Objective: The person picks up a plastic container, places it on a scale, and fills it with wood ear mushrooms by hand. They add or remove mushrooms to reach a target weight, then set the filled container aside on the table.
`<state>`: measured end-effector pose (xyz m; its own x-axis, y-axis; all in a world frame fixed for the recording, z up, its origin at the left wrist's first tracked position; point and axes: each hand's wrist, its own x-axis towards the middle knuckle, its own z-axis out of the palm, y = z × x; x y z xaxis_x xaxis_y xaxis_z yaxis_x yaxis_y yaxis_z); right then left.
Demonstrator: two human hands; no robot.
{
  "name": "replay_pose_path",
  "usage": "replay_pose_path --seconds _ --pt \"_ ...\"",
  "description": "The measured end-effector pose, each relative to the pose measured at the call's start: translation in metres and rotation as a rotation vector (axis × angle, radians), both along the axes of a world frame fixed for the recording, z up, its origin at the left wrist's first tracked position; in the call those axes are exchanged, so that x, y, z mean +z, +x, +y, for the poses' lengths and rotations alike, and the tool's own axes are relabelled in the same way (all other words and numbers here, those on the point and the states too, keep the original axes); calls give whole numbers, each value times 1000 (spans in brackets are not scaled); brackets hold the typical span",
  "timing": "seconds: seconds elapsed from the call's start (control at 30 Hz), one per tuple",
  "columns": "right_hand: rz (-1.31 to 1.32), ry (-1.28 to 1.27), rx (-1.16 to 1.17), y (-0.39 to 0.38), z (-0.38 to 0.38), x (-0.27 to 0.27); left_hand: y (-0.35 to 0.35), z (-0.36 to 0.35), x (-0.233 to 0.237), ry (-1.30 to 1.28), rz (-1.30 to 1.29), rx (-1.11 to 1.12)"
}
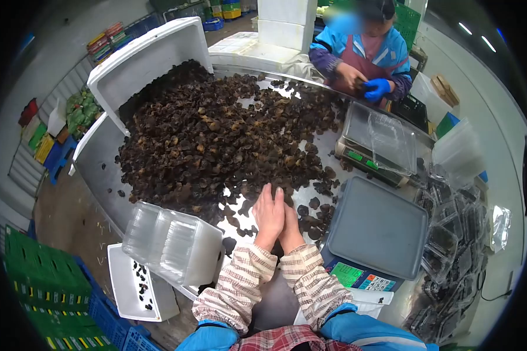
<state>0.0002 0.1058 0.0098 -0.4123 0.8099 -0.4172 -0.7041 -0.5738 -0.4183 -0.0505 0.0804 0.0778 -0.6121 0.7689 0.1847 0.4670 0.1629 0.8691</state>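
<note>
Near the table's front edge, my left hand (267, 214) and my right hand (290, 224) are side by side and touching, at the lower edge of a large heap of dark brown mushroom-like pieces (199, 140). The left fingers are stretched out; the right hand is partly hidden behind the left, its fingers mostly out of sight. Whether anything lies between the palms cannot be seen. Scattered dark pieces (314, 213) lie around both hands on the metal table (93, 158). To the right is a scale (376, 225) with a grey plate and green display.
Stacked clear plastic boxes (175, 243) stand at the left front, above a white foam box (123, 286). A tipped foam box (149, 58) backs the heap. Across the table, a co-worker (366, 58) stands by a second scale (377, 140). Packed clear boxes (451, 245) lie far right.
</note>
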Motion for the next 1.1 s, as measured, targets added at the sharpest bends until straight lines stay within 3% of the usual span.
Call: replay_pose_path --seconds 0.03,0.1,0.17,0.23,0.33,0.37,0.43,0.57,0.77,0.9,1.0,1.03,1.1 --pt "3 9 5 2 3 -2 -1 -8 1 9 3 5" --pt "218 2 96 7 12 8 -8 -40 24 162 316 66" --pt "93 0 22 9 11 35 -35 -97 72 226 567 30" --pt "-12 -26 -54 17 0 73 -50 -146 104 73 959 297" --pt "-17 9 41 27 -4 69 -86 -195 87 -412 684 291" --pt "33 -9 78 29 -4 64 -90 -204 80 -421 688 324" --pt "131 -44 93 37 -19 71 -92 -210 67 -181 628 227" --pt "79 -81 96 55 -44 89 -88 -211 66 -139 580 227" --pt "124 33 154 96 -67 116 -110 -203 65 -248 655 501" --pt "184 91 100 149 -75 151 -94 -187 116 73 773 628" --pt "36 224 13 202 -64 183 -16 -134 134 394 867 170" --pt "-41 292 -14 218 -58 194 3 -114 116 410 1009 -21" --pt "-226 491 -64 246 -40 210 58 -82 95 568 924 -443"
